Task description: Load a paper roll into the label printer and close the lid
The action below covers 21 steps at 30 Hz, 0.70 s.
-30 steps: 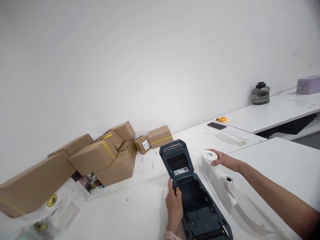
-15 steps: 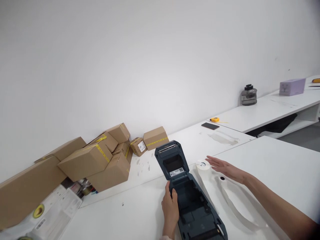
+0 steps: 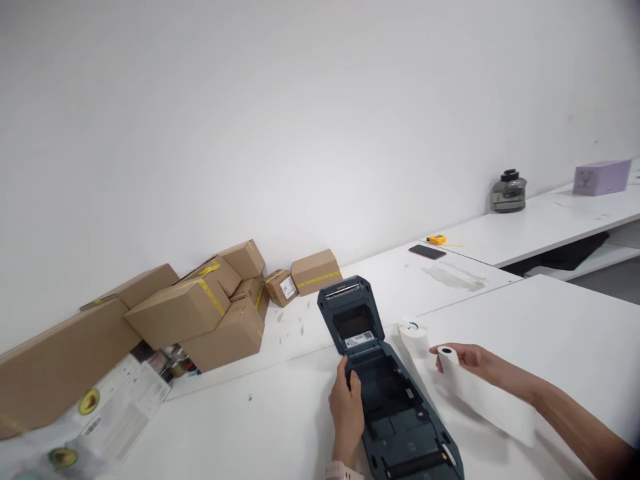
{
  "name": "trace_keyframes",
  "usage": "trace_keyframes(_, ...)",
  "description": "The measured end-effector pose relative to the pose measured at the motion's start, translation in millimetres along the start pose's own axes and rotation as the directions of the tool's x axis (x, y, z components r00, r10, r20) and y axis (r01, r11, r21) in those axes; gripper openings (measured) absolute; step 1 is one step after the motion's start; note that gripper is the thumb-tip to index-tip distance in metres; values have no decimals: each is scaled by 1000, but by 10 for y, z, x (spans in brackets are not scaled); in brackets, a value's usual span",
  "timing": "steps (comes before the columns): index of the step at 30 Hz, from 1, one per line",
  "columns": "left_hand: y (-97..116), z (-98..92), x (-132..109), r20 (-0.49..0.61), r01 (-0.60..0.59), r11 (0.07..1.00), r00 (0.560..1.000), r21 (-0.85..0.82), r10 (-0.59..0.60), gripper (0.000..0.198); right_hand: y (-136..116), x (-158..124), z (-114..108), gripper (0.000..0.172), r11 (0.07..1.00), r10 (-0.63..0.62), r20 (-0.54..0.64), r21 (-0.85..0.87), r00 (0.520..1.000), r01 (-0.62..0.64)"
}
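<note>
My left hand (image 3: 347, 410) is closed on the left edge of a dark label printer (image 3: 387, 393), its thumb and fingers by the hinge. The printer's lid (image 3: 350, 313) stands raised, and its inner bay shows bare. To the right, my right hand (image 3: 483, 363) grips a small paper roll (image 3: 450, 365) with a black core, its fingers partly behind it. A long white strip trails from this roll toward the lower right. Between the printer and my right hand, a larger label roll (image 3: 414, 341) stands on the table with its own strip hanging toward me.
Cardboard boxes (image 3: 175, 310) are piled at the left against the wall. Plastic-wrapped packages (image 3: 135, 400) lie in front of them. Farther back are a phone (image 3: 427, 251), a yellow tape measure (image 3: 437, 239), a dark jug (image 3: 509, 193) and a lilac box (image 3: 603, 178).
My right hand has gone from open and flat over the table to gripping the small paper roll, whose strip has shifted with it. My left hand keeps hold of the printer.
</note>
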<state>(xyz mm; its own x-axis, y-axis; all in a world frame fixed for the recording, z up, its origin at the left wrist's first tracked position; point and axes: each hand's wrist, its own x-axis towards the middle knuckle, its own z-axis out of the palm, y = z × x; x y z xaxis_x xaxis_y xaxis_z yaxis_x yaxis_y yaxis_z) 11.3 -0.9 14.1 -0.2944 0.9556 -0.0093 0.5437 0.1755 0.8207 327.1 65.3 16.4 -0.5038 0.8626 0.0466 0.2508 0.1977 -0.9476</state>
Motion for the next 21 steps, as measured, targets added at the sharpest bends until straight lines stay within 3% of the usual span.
trace_keyframes(5, -2, 14, 0, -30, -40, 998, 999, 41, 41, 47, -610, 312, 383, 54, 992, -93, 326, -55, 941, 117)
trace_keyframes(9, 19, -2, -20, -43, -49, 997, 998, 54, 51, 36, -838, 711, 834, 46, 906, -80, 494, -326, 866, 269)
trace_keyframes(12, 12, -11, -25, -47, -53, 998, 997, 43, 55, 28, -773, 924, 1044, 40, 820, -42, 519, -471, 854, 326)
trace_keyframes(16, -30, -16, -23, -25, -77, 997, 997, -17, 77, 30, -633, 1014, 1164, 30, 756, -16, 509, -558, 860, 344)
trace_keyframes(21, -38, 1, -33, -8, -120, 990, 993, -74, 120, 38, -561, 1022, 1190, 14, 749, -35, 476, -570, 879, 338)
